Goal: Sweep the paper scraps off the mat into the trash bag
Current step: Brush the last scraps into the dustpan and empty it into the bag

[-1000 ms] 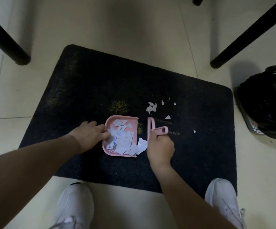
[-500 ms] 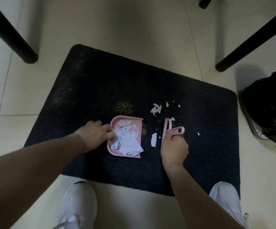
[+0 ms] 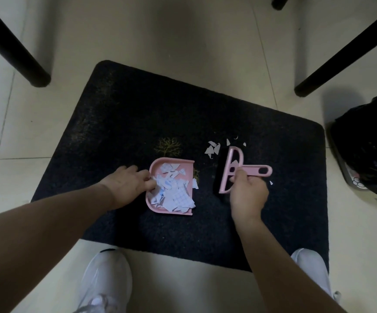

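Note:
A black mat [image 3: 137,114] lies on the tiled floor. On it sits a small pink dustpan [image 3: 184,162] piled with white paper scraps [image 3: 174,195]. My left hand [image 3: 127,185] grips the dustpan's left edge. My right hand [image 3: 248,195] holds a pink hand brush [image 3: 232,170] with black bristles, set down to the right of the pan. Several loose scraps [image 3: 212,149] lie just beyond the brush, one small scrap [image 3: 271,182] lies to its right, and another rests at the pan's open edge. The black trash bag [image 3: 370,145] stands off the mat at the right.
Black furniture legs [image 3: 16,46] [image 3: 341,55] stand beyond the mat at left and right. My white shoes [image 3: 106,281] [image 3: 311,274] are at the mat's near edge. Pale floor tiles surround the mat.
My right hand has drawn the brush away from the dustpan to the right, up to the loose scraps. The scrap that lay beside the pan now rests at its open edge.

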The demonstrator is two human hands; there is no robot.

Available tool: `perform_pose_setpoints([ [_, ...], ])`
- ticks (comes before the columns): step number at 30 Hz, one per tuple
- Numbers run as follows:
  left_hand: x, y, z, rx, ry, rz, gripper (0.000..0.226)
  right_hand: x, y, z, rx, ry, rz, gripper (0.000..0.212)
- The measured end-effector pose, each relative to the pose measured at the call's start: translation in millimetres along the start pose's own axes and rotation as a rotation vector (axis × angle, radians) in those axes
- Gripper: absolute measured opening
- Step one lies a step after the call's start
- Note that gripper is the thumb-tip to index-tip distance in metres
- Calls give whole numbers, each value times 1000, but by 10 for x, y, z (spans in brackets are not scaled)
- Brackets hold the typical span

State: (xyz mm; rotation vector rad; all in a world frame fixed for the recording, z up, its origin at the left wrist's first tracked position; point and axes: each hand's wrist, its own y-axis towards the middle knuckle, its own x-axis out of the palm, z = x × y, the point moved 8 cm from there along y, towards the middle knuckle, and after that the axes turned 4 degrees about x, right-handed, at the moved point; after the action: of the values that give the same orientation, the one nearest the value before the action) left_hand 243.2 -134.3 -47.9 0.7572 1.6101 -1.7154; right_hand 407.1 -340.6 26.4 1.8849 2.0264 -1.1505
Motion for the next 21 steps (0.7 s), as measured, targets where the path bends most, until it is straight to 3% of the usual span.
perform_pose_setpoints([
  [7,-115,92,-13,-26,-29,55,44,-353,281,90,-18,-157,191,46],
  [17,72,-187,-249,-61,26,-24,46,201,-37,137,-85,-262,79,37],
  [21,57,-173,-233,-63,18,-16,44,509,-199,121,-89,-207,-62,37],
])
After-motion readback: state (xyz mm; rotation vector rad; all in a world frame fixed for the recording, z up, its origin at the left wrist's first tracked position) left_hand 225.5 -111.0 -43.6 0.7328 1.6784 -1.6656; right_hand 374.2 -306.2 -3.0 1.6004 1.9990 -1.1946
